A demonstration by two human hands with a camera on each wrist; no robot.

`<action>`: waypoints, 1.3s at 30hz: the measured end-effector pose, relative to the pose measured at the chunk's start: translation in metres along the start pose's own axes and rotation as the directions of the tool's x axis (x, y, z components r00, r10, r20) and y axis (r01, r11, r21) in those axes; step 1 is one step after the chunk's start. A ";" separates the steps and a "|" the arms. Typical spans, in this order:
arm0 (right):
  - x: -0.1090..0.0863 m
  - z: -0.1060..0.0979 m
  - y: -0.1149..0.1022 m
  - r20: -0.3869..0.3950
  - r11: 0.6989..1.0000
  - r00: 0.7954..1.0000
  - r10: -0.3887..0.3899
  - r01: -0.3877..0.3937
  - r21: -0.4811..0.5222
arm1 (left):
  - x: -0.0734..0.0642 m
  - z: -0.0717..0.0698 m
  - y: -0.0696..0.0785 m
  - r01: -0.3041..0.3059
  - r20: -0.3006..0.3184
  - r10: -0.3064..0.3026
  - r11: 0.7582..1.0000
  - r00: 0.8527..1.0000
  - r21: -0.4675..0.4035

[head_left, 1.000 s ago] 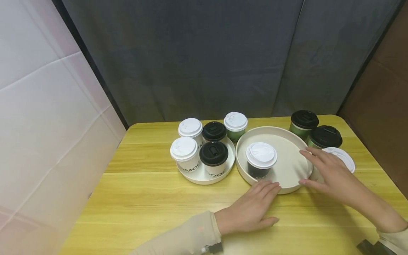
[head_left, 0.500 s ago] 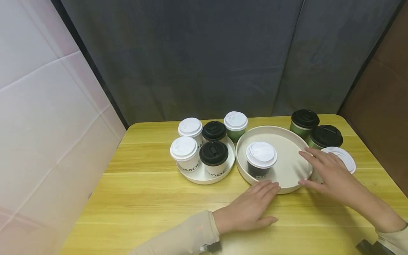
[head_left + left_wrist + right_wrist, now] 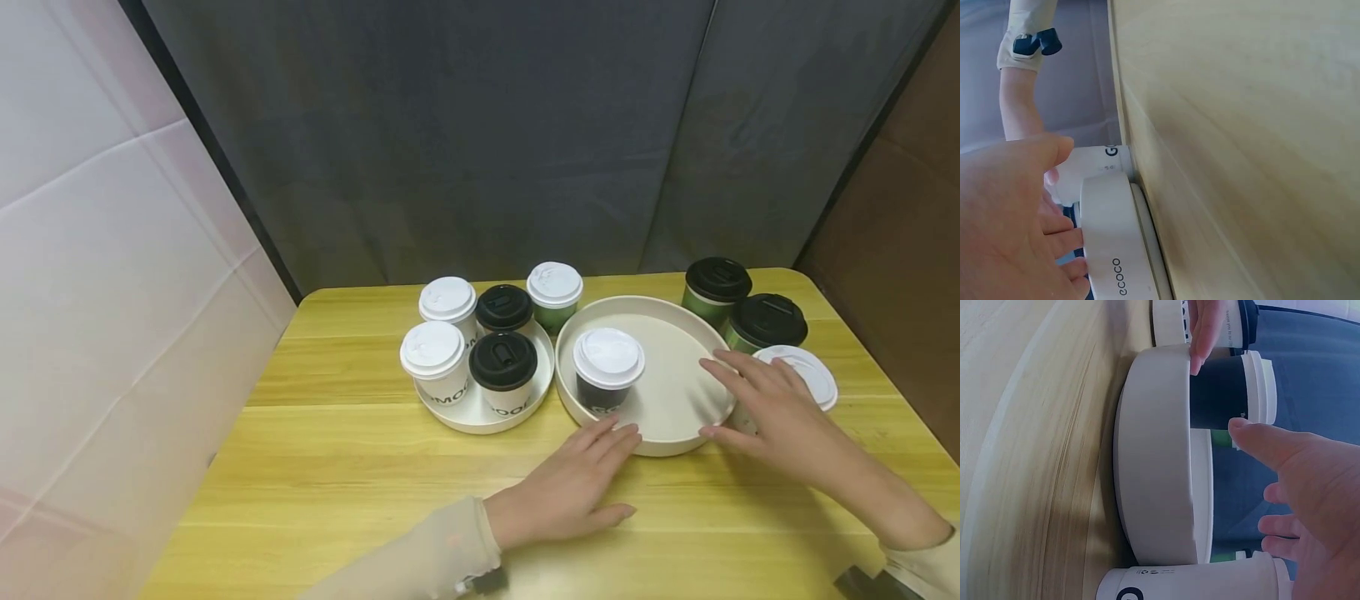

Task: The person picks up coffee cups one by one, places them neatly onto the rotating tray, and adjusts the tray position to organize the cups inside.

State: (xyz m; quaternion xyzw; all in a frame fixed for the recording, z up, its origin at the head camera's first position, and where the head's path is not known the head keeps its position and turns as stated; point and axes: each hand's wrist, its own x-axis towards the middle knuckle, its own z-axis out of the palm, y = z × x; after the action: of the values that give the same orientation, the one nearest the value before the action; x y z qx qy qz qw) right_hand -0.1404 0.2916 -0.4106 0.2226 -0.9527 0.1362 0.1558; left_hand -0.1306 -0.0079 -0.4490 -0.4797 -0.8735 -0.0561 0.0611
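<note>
Dark cup with white lid [image 3: 609, 371] stands in the left, near part of the large cream tray [image 3: 678, 367], long axis vertical, no clear tilt noted. Left hand [image 3: 566, 485] is the nearer of the two: the cup lies just beyond its fingertips, ahead and slightly toward the person's right. Its fingers lie roughly straight and side by side, thumb held apart, nothing pinched; the tips are at the tray's near rim, and whether any also touch the cup wall I cannot tell. Right hand [image 3: 780, 425] is at the tray's right edge, fingers spread, thumb apart, holding nothing; from it the cup lies leftward across the tray floor. Judgement: a move on this cup turns on that short gap at the left fingertips, the right hand being the farther one. Partly beneath the right hand, outside the tray, is a white cup with white lid [image 3: 817, 375]. Behind that, two green cups with black lids, one farther [image 3: 716, 292], one nearer [image 3: 767, 321]. Left of the large tray, just beside it, a small white tray [image 3: 478, 425] bears four pale cups, two white-lidded, two black-lidded. A green cup with white lid [image 3: 554, 296] stands behind, between the trays. All sits on a yellow wood-grain bench [image 3: 337, 467], dark curtain [image 3: 450, 142] beyond.
</note>
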 end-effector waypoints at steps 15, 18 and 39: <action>0.000 0.001 0.000 0.000 1.000 1.000 0.006 -0.006 -0.012 | -0.012 -0.006 -0.016 0.069 -0.021 -0.069 0.998 0.997 -0.011; 0.000 0.001 -0.001 -0.001 1.000 1.000 0.005 -0.005 -0.012 | -0.013 -0.006 -0.019 0.077 -0.024 -0.078 0.997 0.997 -0.012; 0.001 0.001 0.001 -0.019 1.000 1.000 -0.004 0.004 -0.008 | -0.014 -0.007 -0.032 0.111 -0.027 -0.111 0.994 0.993 -0.014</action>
State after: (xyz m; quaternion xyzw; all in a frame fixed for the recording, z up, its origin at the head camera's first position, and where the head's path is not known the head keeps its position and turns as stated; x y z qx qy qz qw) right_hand -0.1417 0.2915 -0.4114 0.2225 -0.9513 0.1342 0.1658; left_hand -0.1495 -0.0376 -0.4455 -0.4298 -0.8976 -0.0714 0.0671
